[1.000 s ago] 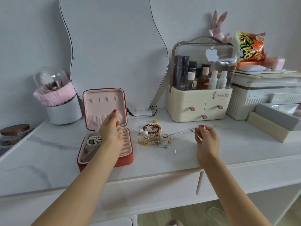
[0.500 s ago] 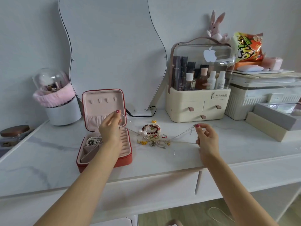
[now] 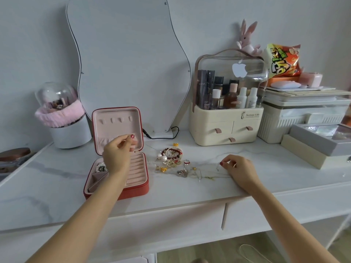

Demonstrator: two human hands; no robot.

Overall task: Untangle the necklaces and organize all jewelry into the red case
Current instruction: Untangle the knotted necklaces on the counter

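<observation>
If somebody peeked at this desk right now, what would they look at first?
Probably the red case, standing open at the left of the white desk, with the left hand raised in front of its pink lid. Right beside it lies a glittery jewelry pile of beads, pearls and gold bits, and the right hand pinches a thin chain there.

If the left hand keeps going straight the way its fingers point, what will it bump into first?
The left hand points up and away toward the red case. It would probably meet the pink inside of the case's open lid first. Depth is hard to judge, so it may already be nearly touching.
</observation>
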